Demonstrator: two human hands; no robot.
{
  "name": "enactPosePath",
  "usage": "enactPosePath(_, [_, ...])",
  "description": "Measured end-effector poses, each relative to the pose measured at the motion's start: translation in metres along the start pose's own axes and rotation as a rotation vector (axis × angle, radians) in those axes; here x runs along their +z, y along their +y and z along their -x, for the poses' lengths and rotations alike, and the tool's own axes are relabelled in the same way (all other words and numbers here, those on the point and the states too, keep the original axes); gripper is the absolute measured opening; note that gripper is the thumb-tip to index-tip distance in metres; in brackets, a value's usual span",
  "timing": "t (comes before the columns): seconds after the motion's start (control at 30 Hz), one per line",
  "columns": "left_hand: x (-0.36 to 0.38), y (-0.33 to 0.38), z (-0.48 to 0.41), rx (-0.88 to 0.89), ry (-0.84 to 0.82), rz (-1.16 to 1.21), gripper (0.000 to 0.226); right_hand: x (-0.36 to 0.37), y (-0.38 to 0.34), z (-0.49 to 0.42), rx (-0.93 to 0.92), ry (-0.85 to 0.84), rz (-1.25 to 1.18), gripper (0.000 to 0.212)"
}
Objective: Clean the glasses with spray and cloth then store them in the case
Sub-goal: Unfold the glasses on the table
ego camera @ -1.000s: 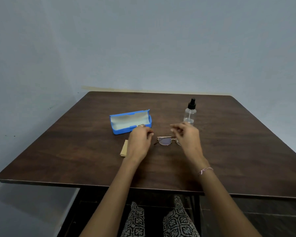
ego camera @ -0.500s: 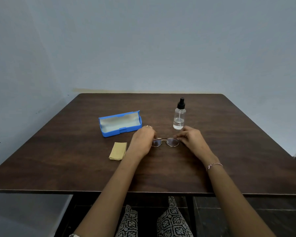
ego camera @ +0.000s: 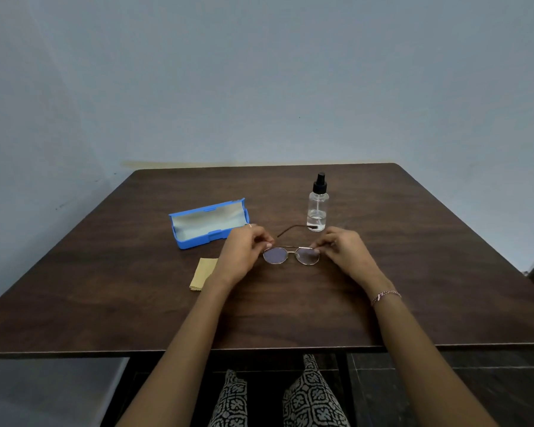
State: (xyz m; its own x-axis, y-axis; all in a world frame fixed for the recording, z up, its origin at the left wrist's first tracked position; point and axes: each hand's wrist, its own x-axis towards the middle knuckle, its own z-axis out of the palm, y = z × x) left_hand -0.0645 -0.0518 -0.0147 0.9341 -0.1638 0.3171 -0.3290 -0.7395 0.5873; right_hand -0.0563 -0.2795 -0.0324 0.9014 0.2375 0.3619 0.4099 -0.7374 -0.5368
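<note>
Glasses pinched at both ends

Left hand [ego camera: 242, 252] and right hand [ego camera: 344, 252] each clamped on a hinge corner of the glasses [ego camera: 291, 255], mid-table [ego camera: 413, 257]. Blue case [ego camera: 208, 224] lies open behind left; spray bottle [ego camera: 317, 208] upright behind; yellow cloth [ego camera: 201, 274] beside left wrist

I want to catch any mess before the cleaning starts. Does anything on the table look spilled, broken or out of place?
Nothing stands out. The spray bottle stands upright, the blue case lies open, and the yellow cloth lies flat. Both hands hold the glasses by the frame ends.
</note>
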Motion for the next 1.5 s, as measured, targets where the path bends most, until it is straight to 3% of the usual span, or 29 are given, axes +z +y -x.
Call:
enactPosePath(0.1, [0.001,-0.006,0.005,-0.112,0.047,0.194,0.009,0.000,-0.001,0.001,0.027,0.011,-0.020,0.013])
enactPosePath(0.33, [0.000,-0.006,0.007,-0.250,0.068,0.375,0.013,0.000,-0.003,0.006,0.185,0.045,-0.170,0.013])
enactPosePath(0.5, [0.002,-0.003,0.011,-0.270,0.083,0.442,0.022,-0.002,-0.003,0.010,0.305,0.139,-0.442,0.018])
enactPosePath(0.8, [-0.004,0.004,0.026,-0.456,0.189,0.486,0.009,0.000,-0.010,0.022,0.408,0.168,-0.626,0.013])
enactPosePath(1.2, [-0.012,0.007,0.023,-0.636,0.096,0.432,0.010,0.000,-0.011,0.018,0.519,0.005,-0.609,0.019])
enactPosePath(1.5, [-0.008,0.006,0.017,-0.655,-0.028,0.361,0.012,-0.005,-0.005,0.014,0.566,-0.107,-0.525,0.018])
